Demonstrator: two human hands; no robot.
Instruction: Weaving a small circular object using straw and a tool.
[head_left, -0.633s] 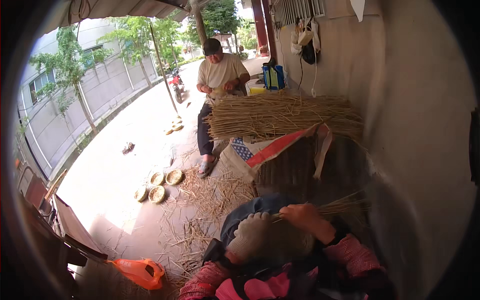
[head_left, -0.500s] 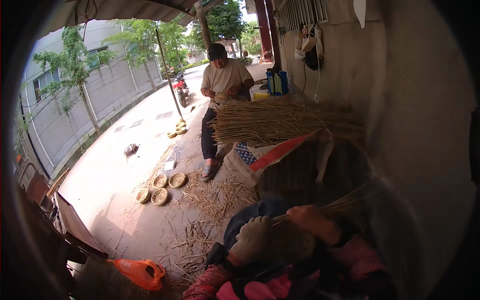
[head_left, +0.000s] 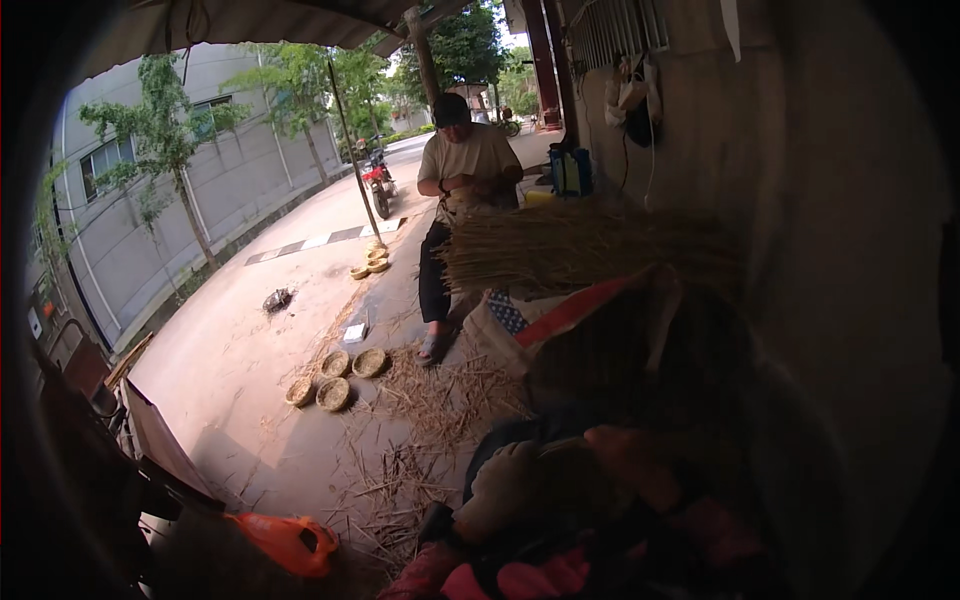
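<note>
In the dim lower part of the view, my left hand [head_left: 503, 482] wears a pale glove. Its fingers curl over the edge of a round, tan straw piece [head_left: 575, 485] on my lap, which looks like a woven basket. My right hand [head_left: 632, 466], bare, lies against the right side of the same piece with its fingers bent. Shadow hides what its fingertips hold. Dark trousers [head_left: 535, 432] show beneath the work.
A straw bundle [head_left: 580, 245] lies beyond an open woven sack [head_left: 570, 315]. Finished straw baskets [head_left: 333, 394] and loose straw [head_left: 450, 395] are on the floor. Another person [head_left: 465, 160] sits ahead, handling something. An orange plastic bag [head_left: 290, 543] rests at lower left.
My right hand has drawn closer to the straw piece. The strands that stretched rightward from it no longer show. The picture is darker, and the scene has shifted slightly rightward.
</note>
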